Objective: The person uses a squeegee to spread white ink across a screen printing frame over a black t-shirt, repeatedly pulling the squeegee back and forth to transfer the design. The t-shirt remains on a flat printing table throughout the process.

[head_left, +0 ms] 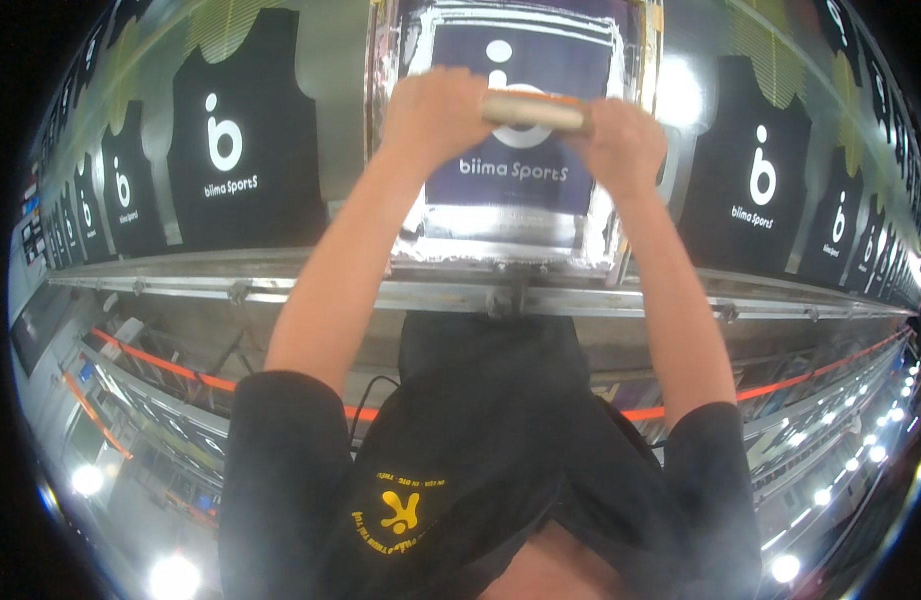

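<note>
Both of my hands grip a wooden-handled squeegee (536, 110) held crosswise over a printing screen (500, 205). My left hand (435, 108) is closed around the handle's left end. My right hand (622, 145) is closed around its right end. The screen is a metal-framed rectangle with a dark blue mesh and a white logo pattern, smeared white along its borders (416, 225). The squeegee's blade is hidden behind the handle and my fingers. My arms reach out from short black sleeves.
Black sleeveless garments with white logos lie in a row on a long table, several to the left (242, 140) and several to the right (745, 170). A metal rail (280, 290) runs along the table's near edge. My black shirt (470, 460) fills the lower middle.
</note>
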`<control>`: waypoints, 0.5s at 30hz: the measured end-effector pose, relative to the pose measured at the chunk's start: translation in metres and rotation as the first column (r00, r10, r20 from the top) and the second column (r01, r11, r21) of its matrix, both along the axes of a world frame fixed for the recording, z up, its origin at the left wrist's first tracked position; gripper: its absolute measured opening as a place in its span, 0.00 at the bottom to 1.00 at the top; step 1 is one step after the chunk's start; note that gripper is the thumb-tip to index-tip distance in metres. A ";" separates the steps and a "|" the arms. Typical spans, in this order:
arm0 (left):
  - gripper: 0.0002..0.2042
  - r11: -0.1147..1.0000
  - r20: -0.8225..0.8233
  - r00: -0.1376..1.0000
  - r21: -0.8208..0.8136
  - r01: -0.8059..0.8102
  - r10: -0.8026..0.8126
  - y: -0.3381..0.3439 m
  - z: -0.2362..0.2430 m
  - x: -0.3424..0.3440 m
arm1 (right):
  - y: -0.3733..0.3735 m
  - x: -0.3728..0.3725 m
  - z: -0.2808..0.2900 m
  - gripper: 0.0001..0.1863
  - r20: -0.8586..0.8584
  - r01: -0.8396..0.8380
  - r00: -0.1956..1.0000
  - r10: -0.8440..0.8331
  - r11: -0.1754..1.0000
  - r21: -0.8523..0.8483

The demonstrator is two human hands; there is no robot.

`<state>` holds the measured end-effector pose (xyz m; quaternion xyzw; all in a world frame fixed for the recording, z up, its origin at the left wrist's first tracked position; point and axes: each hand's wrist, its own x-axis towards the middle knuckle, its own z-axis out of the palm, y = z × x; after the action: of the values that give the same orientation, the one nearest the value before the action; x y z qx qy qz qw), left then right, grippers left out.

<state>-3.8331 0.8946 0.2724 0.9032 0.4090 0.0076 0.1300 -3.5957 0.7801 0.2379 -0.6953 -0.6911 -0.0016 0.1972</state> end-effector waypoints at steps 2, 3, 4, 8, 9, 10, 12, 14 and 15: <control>0.15 1.000 0.060 0.998 0.024 0.000 -0.001 -0.054 -0.008 -0.029 | -0.052 -0.023 0.003 0.23 -0.013 -0.036 0.999 0.036 0.999 0.015; 0.15 1.000 0.100 0.995 0.024 0.005 -0.008 -0.080 -0.013 -0.042 | -0.078 -0.034 0.004 0.23 -0.028 -0.039 0.999 0.039 0.999 0.016; 0.15 1.000 0.096 0.995 0.020 -0.002 0.000 -0.107 -0.017 -0.052 | -0.105 -0.043 0.010 0.22 -0.033 -0.040 0.999 0.040 0.999 -0.023; 0.14 0.993 0.197 0.980 0.114 0.011 -0.033 -0.151 -0.015 -0.065 | -0.143 -0.060 0.019 0.19 -0.086 -0.016 0.996 0.020 0.999 0.044; 0.14 0.997 0.170 0.984 0.073 0.040 -0.052 -0.147 -0.012 -0.067 | -0.143 -0.060 0.022 0.18 -0.101 -0.034 0.994 0.034 0.999 0.000; 0.14 0.997 0.142 0.987 0.031 0.067 -0.071 -0.141 -0.008 -0.069 | -0.141 -0.058 0.026 0.18 -0.117 -0.053 0.992 0.047 0.998 -0.044; 0.18 0.984 0.043 0.992 -0.130 0.120 -0.115 -0.117 0.008 -0.065 | -0.124 -0.048 0.033 0.20 -0.144 -0.079 0.988 0.061 0.990 -0.120; 0.20 0.992 0.044 0.993 -0.057 0.115 -0.113 -0.081 0.020 -0.049 | -0.086 -0.030 0.042 0.22 -0.106 -0.083 0.991 0.078 0.995 -0.051; 0.21 0.992 0.046 0.992 -0.031 0.119 -0.118 -0.059 0.021 -0.038 | -0.064 -0.021 0.046 0.24 -0.088 -0.080 0.993 0.077 0.996 -0.028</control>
<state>-3.8711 0.8355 0.2937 0.9232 0.3518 0.0129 0.1542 -3.6171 0.7158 0.2835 -0.6701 -0.7086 0.0472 0.2159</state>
